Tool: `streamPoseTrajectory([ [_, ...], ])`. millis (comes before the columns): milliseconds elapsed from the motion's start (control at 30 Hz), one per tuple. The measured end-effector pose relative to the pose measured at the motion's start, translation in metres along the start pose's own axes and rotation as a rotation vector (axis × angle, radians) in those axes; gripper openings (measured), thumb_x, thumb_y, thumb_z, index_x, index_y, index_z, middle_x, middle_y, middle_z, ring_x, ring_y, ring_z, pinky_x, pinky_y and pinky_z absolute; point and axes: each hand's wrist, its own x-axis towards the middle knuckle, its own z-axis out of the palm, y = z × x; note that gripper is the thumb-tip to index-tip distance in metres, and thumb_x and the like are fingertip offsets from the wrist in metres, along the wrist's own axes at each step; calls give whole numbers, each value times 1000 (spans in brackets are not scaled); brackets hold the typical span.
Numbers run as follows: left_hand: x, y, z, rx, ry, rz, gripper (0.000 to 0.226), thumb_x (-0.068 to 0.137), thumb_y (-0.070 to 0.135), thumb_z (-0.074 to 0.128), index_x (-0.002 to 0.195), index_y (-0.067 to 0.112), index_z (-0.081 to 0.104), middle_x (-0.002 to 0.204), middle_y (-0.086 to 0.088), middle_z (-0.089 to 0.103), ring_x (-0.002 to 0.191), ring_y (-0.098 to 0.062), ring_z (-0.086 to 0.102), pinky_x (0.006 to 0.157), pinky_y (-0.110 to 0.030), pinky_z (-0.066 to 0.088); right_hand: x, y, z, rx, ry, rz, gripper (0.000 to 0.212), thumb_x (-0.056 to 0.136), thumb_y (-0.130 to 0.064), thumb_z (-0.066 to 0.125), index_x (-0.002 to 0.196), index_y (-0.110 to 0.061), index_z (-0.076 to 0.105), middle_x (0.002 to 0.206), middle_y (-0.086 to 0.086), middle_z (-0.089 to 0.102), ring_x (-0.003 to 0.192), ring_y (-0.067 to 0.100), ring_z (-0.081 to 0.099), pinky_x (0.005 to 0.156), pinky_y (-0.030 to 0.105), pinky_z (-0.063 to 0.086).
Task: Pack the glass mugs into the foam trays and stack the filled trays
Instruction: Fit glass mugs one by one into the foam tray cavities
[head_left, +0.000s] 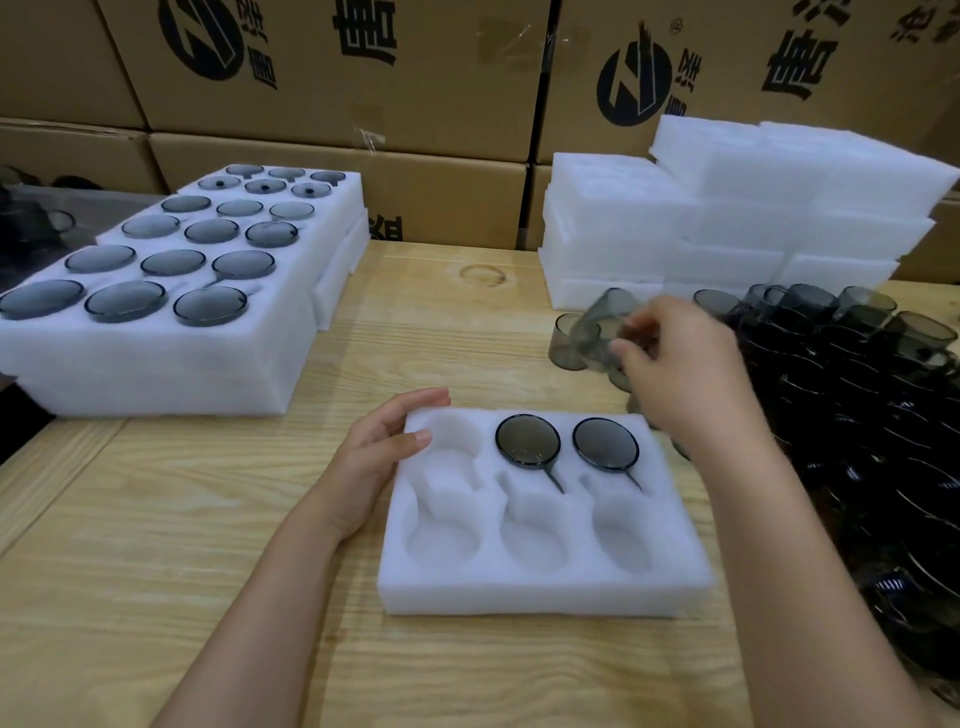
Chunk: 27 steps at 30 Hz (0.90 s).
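Cardboard boxes (332, 78) are stacked behind the table (156, 519). Filled trays (156, 364) are piled at left, empty trays (727, 218) at right, and loose mugs (857, 389) are crowded beside the right arm. The foam tray (545, 592) is gripped at its far-left corner by the left hand (379, 452), with the thumb on top. Two seated mugs (528, 441) are lodged mouth-up in its far middle and right pockets, handles pointing near-right. Beyond the tray, a blurred, tilted mug (602, 322) is clasped in the curled fingers of the right hand (680, 364).

Body in view: two forearms, bare all the way to the frame edge — left hand (387, 452) and right hand (675, 374) bare as well. Fingernails short, plain. Right hand motion-blurred, fine detail unreadable.
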Motion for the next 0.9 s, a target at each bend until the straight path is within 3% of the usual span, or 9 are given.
streamPoseTrajectory([
  [167, -1, -1, 1, 78, -16, 102, 64, 62, 44, 79, 123, 41, 61, 134, -2, 56, 127, -21, 51, 99, -39, 45, -26, -46, 16, 189, -270, -70, 9, 81, -17, 67, 80, -23, 61, 80, -6, 62, 80, 13, 58, 72, 25, 45],
  [300, 0, 2, 2, 101, -45, 132, 87, 53, 58, 85, 132, 40, 52, 141, -3, 49, 130, -17, 48, 101, -35, 43, -36, -59, 31, 195, -330, -149, 10, 82, -17, 66, 79, -23, 59, 77, -10, 62, 80, 12, 58, 72, 26, 46],
  [367, 0, 3, 5, 100, -58, 158, 84, 56, 51, 86, 131, 30, 53, 135, -4, 55, 124, -21, 53, 96, -34, 46, -40, -65, 38, 216, -367, -174, 8, 82, -18, 66, 80, -23, 59, 81, -6, 65, 83, 14, 60, 74, 30, 48],
  [467, -1, 3, 6, 111, -43, 180, 69, 63, 35, 80, 126, 19, 57, 128, -16, 58, 121, -36, 52, 99, -49, 42, -43, -72, 45, 222, -437, -225, 10, 83, -19, 65, 81, -25, 58, 85, -5, 65, 82, 14, 59, 72, 28, 47],
  [600, -2, 5, 3, 80, -56, 146, 60, 67, 36, 77, 123, 21, 62, 122, -11, 64, 117, -33, 56, 99, -47, 43, -37, -68, 44, 344, -382, -215, 5, 85, -33, 64, 88, -30, 61, 96, -13, 59, 79, 2, 55, 62, 14, 40],
  [667, -3, 6, 3, 65, -88, 124, 59, 67, 35, 76, 122, 21, 62, 118, -8, 66, 113, -29, 59, 94, -40, 46, -34, -62, 42, 450, -352, -147, 25, 83, -41, 65, 107, -35, 59, 110, -17, 53, 87, 0, 56, 66, 7, 40],
  [767, -3, 6, 4, 57, -114, 89, 71, 63, 42, 82, 127, 21, 60, 126, -10, 63, 118, -29, 58, 95, -38, 48, -33, -56, 43, 488, -483, -131, 53, 79, -41, 70, 128, -37, 50, 120, -23, 52, 97, 0, 57, 76, 13, 44],
  [833, -3, 5, 3, 39, -119, 87, 76, 62, 37, 82, 131, 17, 56, 134, -15, 56, 125, -34, 52, 101, -45, 44, -34, -55, 48, 504, -529, -130, 49, 78, -39, 72, 124, -36, 55, 114, -24, 58, 95, -1, 59, 77, 15, 45],
  [900, -2, 6, 3, 58, -108, 112, 69, 65, 29, 73, 130, 19, 55, 135, -10, 56, 126, -32, 51, 102, -44, 43, -33, -53, 51, 496, -475, -114, 46, 76, -40, 74, 120, -36, 59, 109, -23, 61, 89, -2, 59, 71, 7, 43],
])
